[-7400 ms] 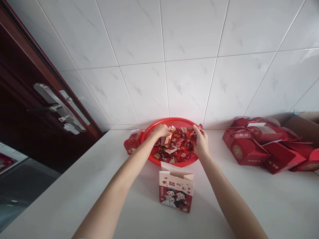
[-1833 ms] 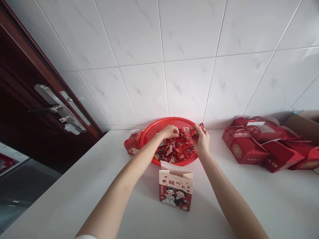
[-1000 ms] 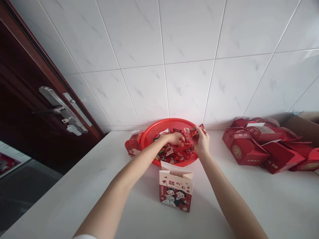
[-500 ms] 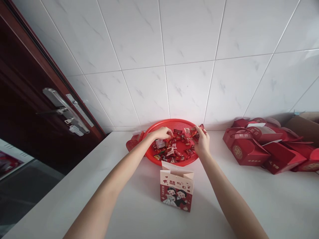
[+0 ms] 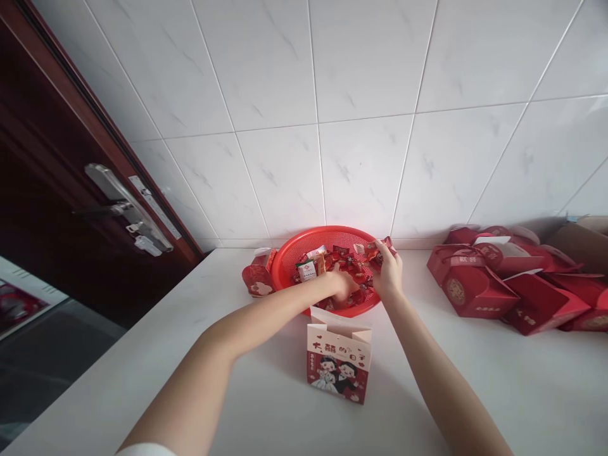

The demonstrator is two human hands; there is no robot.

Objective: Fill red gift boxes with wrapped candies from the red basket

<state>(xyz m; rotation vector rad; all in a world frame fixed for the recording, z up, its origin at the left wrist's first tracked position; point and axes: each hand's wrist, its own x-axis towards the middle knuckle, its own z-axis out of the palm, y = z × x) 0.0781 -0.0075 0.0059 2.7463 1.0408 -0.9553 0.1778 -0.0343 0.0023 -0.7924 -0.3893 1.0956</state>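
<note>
A round red plastic basket (image 5: pixel 291 242) stands against the wall with wrapped candies (image 5: pixel 307 271) in it, mostly red. Inside it, my left hand (image 5: pixel 342 286) reaches down among the candies; its fingers look stretched out and apart, the tips partly hidden. At the basket's right rim my right hand (image 5: pixel 389 272) is closed around several candy packets (image 5: pixel 370 252), whose ends stick out past the fingers. In front of the basket an open-topped paper box (image 5: pixel 337 367) with a cartoon bride and groom stands upright. Neither hand touches this box.
Several red gift boxes (image 5: pixel 479 288) are heaped at the right, beside a brown cardboard box (image 5: pixel 582 237). Another small red box (image 5: pixel 259 275) sits left of the basket. The white table (image 5: pixel 190 380) meets a tiled wall; a dark door (image 5: pixel 57 158) with a metal handle is at the left.
My left hand has moved right and nearer to me within the basket, uncovering candies on the left side. My right hand stays at the rim with its packets. The view has shifted slightly.
</note>
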